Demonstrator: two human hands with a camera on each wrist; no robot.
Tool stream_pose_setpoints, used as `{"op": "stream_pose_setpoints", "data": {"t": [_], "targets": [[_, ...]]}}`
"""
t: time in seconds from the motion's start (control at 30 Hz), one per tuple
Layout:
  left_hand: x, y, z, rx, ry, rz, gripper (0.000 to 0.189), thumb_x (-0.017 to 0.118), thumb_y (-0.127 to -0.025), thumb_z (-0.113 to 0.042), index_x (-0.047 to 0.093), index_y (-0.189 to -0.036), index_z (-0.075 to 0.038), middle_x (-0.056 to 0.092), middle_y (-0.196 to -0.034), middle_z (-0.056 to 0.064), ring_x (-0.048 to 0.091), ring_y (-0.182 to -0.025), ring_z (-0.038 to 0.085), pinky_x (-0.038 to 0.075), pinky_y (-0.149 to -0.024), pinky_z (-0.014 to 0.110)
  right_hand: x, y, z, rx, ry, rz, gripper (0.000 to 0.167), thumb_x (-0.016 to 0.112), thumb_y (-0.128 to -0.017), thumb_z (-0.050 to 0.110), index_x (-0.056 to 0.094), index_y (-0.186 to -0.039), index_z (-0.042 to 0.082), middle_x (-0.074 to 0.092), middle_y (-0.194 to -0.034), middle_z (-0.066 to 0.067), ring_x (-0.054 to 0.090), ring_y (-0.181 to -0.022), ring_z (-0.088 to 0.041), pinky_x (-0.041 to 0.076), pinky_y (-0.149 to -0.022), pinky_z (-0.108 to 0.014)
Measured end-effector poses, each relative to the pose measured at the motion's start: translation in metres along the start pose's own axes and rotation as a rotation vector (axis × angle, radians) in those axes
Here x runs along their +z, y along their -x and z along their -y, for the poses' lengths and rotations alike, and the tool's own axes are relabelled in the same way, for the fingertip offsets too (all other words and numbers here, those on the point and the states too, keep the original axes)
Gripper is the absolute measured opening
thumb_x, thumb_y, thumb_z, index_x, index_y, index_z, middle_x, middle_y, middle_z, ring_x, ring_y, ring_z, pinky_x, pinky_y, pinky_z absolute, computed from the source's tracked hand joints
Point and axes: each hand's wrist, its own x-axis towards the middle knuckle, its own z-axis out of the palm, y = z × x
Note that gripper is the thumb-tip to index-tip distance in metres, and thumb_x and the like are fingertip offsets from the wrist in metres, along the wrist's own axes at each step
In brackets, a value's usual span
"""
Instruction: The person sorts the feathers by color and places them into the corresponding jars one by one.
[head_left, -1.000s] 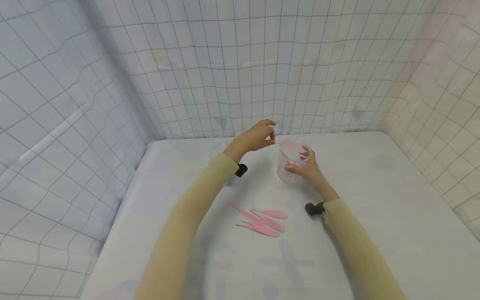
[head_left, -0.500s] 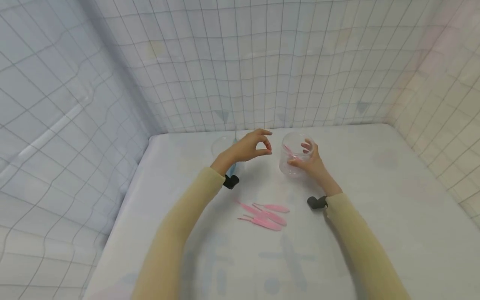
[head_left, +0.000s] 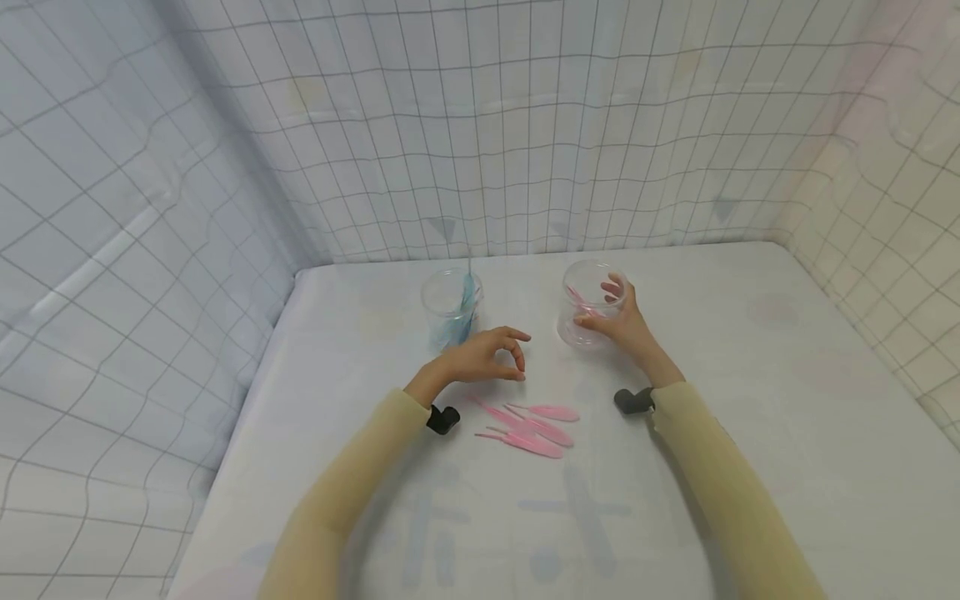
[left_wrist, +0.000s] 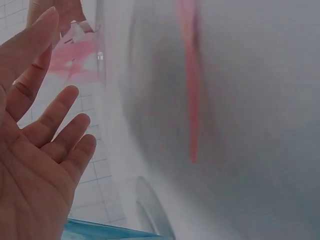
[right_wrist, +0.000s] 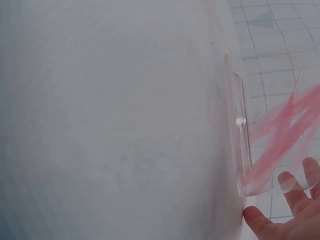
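Observation:
My left hand (head_left: 480, 358) hovers over the table with loosely bent fingers and nothing between them, as the left wrist view also shows. Just nearer to me lie several loose pink feathers (head_left: 534, 446) in a small fanned pile; the quill of a pink feather (left_wrist: 192, 100) shows in the left wrist view. With thumb and fingers around its side, my right hand (head_left: 628, 329) holds a clear plastic jar (head_left: 572, 332) upright at the back. Inside that jar, pink feathers (right_wrist: 282, 145) lean across one another.
A second clear jar (head_left: 437, 315) stands to the left, behind my left hand, with blue feathers (head_left: 467, 296) in it, one quill rising above the rim. The white table (head_left: 750, 375) is walled at the back and sides by grid-patterned sheeting (head_left: 525, 150).
My left hand has left the right jar's mouth, where it had a pink feather, and come back toward me near the pile. The right hand stays at its jar.

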Motion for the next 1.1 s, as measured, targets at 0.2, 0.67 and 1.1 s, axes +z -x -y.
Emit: {"op": "stream_pose_setpoints", "data": {"t": [0.2, 0.67, 1.1], "targets": [[0.015, 0.007, 0.010, 0.021, -0.062, 0.062, 0.011, 0.078, -0.081, -0.025, 0.068, -0.081, -0.020, 0.046, -0.139, 0.011, 0.032, -0.134, 0.028, 0.023, -0.109, 0.040, 0.000, 0.000, 0.000, -0.007, 0.003, -0.001, 0.101, 0.082, -0.076, 0.030, 0.011, -0.147, 0.018, 0.024, -0.150, -0.012, 0.025, -0.134, -0.032, 0.025, -0.106, -0.051], [0.023, 0.011, 0.016, 0.040, -0.230, 0.109, 0.012, 0.077, -0.081, -0.033, 0.067, -0.079, -0.026, 0.038, -0.144, 0.008, 0.024, -0.137, 0.028, 0.019, -0.110, 0.044, 0.000, -0.001, -0.001, 0.002, 0.011, -0.013, 0.101, 0.082, -0.075, 0.031, 0.013, -0.147, 0.018, 0.026, -0.150, -0.011, 0.024, -0.135, -0.031, 0.025, -0.106, -0.053], [0.022, 0.017, 0.013, 0.079, -0.279, 0.152, 0.008, 0.068, -0.089, -0.025, 0.067, -0.085, -0.019, 0.036, -0.147, 0.012, 0.019, -0.140, 0.032, 0.017, -0.111, 0.046, -0.001, 0.014, 0.034, 0.028, -0.033, 0.013, 0.094, 0.079, -0.079, 0.014, 0.013, -0.146, 0.005, 0.025, -0.149, -0.022, 0.022, -0.134, -0.040, 0.022, -0.106, -0.054]]}}
